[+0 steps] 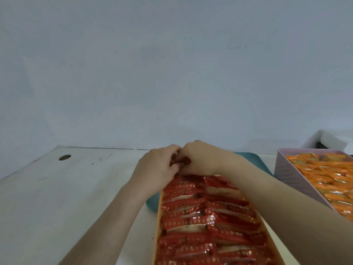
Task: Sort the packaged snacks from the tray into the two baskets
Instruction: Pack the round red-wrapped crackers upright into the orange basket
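An orange basket (157, 222) runs from the bottom centre toward the middle, packed with several red snack packets (200, 217) laid in two rows. At its far end my left hand (156, 167) and my right hand (202, 159) meet, both pinching one red snack packet (184, 161) between their fingers. A lilac perforated basket (290, 175) at the right holds several orange snack packets (328, 175). A teal tray (254, 159) lies under and behind the orange basket, mostly hidden by my arms.
The white table (76, 188) stretches to the left, with a round cable hole (65, 157) near its back left corner. A white box (324, 140) stands behind the lilac basket. A pale wall rises right behind the table.
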